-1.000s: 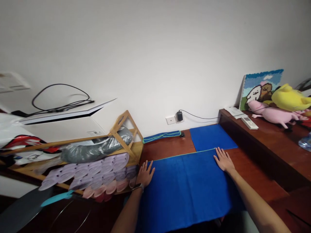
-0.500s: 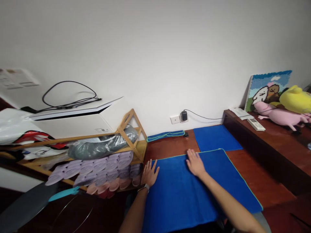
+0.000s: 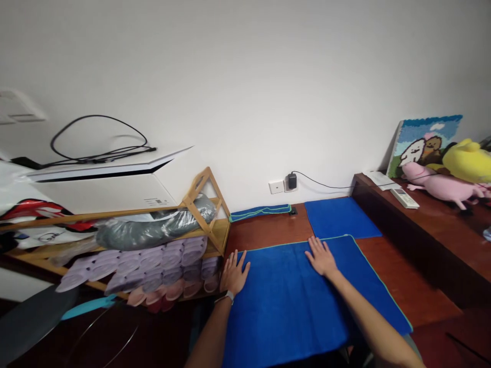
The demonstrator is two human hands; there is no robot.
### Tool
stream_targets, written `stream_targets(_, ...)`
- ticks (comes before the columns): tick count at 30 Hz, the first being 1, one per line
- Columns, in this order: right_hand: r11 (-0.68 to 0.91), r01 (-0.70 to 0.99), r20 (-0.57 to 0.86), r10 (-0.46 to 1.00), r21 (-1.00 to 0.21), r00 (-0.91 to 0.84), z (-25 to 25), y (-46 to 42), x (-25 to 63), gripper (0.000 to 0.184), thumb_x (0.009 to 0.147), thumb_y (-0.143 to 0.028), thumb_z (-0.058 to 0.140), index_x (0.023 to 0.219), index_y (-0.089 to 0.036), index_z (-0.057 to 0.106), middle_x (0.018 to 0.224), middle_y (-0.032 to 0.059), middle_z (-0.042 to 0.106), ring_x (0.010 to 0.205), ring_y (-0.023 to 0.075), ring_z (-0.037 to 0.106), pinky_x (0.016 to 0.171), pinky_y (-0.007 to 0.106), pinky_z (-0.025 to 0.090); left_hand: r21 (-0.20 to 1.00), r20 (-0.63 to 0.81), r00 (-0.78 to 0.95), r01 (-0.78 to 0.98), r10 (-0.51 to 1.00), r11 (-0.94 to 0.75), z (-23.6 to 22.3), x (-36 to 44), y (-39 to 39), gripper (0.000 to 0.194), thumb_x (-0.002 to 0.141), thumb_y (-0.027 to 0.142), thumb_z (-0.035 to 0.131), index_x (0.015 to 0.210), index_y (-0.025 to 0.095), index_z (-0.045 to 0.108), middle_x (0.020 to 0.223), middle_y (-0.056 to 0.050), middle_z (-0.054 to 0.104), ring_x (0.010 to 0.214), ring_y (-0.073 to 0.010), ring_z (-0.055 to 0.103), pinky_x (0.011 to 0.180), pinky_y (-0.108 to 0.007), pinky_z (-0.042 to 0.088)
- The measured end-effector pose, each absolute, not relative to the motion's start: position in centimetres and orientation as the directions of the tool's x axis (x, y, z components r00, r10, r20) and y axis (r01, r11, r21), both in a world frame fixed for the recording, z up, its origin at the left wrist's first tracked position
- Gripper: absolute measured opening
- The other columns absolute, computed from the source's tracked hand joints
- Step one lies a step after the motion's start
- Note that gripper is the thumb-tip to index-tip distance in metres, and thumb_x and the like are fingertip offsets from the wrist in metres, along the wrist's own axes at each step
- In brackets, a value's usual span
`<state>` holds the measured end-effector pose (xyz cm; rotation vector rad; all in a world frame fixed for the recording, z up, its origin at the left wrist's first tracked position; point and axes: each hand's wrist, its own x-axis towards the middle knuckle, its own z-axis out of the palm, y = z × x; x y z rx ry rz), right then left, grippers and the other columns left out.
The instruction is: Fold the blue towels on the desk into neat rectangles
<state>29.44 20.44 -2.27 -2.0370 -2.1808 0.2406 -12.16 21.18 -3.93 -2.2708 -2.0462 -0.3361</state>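
A large blue towel (image 3: 291, 301) with a thin green hem lies spread flat on the red-brown wooden surface (image 3: 402, 286) in front of me. My left hand (image 3: 233, 273) rests flat at its far left corner, fingers spread, a watch on the wrist. My right hand (image 3: 321, 255) lies flat, fingers stretched out, near the middle of the towel's far edge. Neither hand holds anything.
A folded blue towel (image 3: 339, 219) lies beyond, and a rolled blue one (image 3: 260, 211) sits against the wall by a socket with a charger (image 3: 293, 181). Left stands a wooden rack (image 3: 207, 225) of slippers. Right is a raised wooden ledge (image 3: 433, 225) with plush toys (image 3: 441, 184) and a remote (image 3: 404, 198).
My right hand slid from the towel's far right corner leftward toward the middle, then a little back right. The left hand stayed at the left corner.
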Motion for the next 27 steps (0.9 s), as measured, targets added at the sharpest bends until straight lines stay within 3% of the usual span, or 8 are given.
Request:
stream_targets(6,-0.223,0.966,-0.044,0.975,-0.134,0.219,-3.7,20.2,43.1,0.079,0.104,-0.061,0.008,0.168,-0.016,0.015,0.175,0.0056,0.015,0.162,0.0222,0.011,0.13,0.046,0.008,0.067,0.219,0.097,0.991,0.971,-0.115,-4.1,-12.3,21.5,0.061,0.105,0.053,0.038,0.16,0.027,0.042,0.17,-0.01,0.035,0.156,-0.0324,0.033,0.125,-0.05,0.03)
stream_targets(15,-0.256,0.956,-0.04,0.967,-0.144,0.253,-3.3,20.1,43.2,0.081,0.103,-0.061,0.012,0.168,-0.013,0.018,0.175,0.0075,0.014,0.162,0.0248,0.01,0.131,0.047,0.006,0.077,0.196,0.089,0.991,0.977,-0.105,-3.8,-12.1,21.3,0.061,0.105,0.053,0.037,0.16,0.028,0.041,0.171,-0.009,0.035,0.156,-0.032,0.032,0.126,-0.051,0.029)
stream_targets(18,-0.157,0.975,0.07,0.983,-0.157,0.169,-1.9,20.2,38.7,0.08,0.104,-0.059,0.012,0.167,-0.01,0.021,0.174,0.0101,0.016,0.162,0.0257,0.009,0.131,0.047,0.004,0.096,0.194,0.089,0.989,0.977,-0.109,-3.9,-12.2,21.3,0.061,0.105,0.054,0.037,0.161,0.029,0.041,0.171,-0.009,0.034,0.157,-0.0321,0.031,0.126,-0.052,0.029)
stream_targets(21,0.092,0.968,0.127,0.99,-0.232,-0.064,-0.6,20.3,30.7,0.076,0.106,-0.058,0.013,0.168,-0.013,0.019,0.173,0.0091,0.02,0.162,0.0247,0.012,0.131,0.047,0.007,0.11,0.208,0.09,0.987,0.974,-0.115,-4.1,-12.2,21.3,0.061,0.105,0.055,0.037,0.161,0.03,0.04,0.171,-0.007,0.034,0.158,-0.0312,0.029,0.126,-0.052,0.029)
stream_targets(24,0.318,0.897,0.12,0.948,-0.307,-0.294,-0.3,20.1,22.3,0.073,0.107,-0.057,0.016,0.168,-0.016,0.019,0.173,0.008,0.021,0.161,0.0236,0.015,0.13,0.046,0.013,0.115,0.212,0.086,0.987,0.974,-0.112,-4.1,-12.2,21.2,0.061,0.105,0.056,0.036,0.16,0.031,0.041,0.17,-0.006,0.036,0.157,-0.0304,0.03,0.126,-0.051,0.028)
stream_targets(27,0.405,0.846,0.065,0.91,-0.347,-0.409,-0.7,19.9,18.0,0.072,0.107,-0.055,0.015,0.167,-0.016,0.023,0.172,0.0088,0.024,0.16,0.0225,0.018,0.13,0.046,0.013,0.116,0.208,0.079,0.988,0.975,-0.105,-4.0,-12.2,21.2,0.06,0.106,0.056,0.034,0.16,0.031,0.041,0.17,-0.006,0.037,0.157,-0.0299,0.03,0.126,-0.051,0.028)
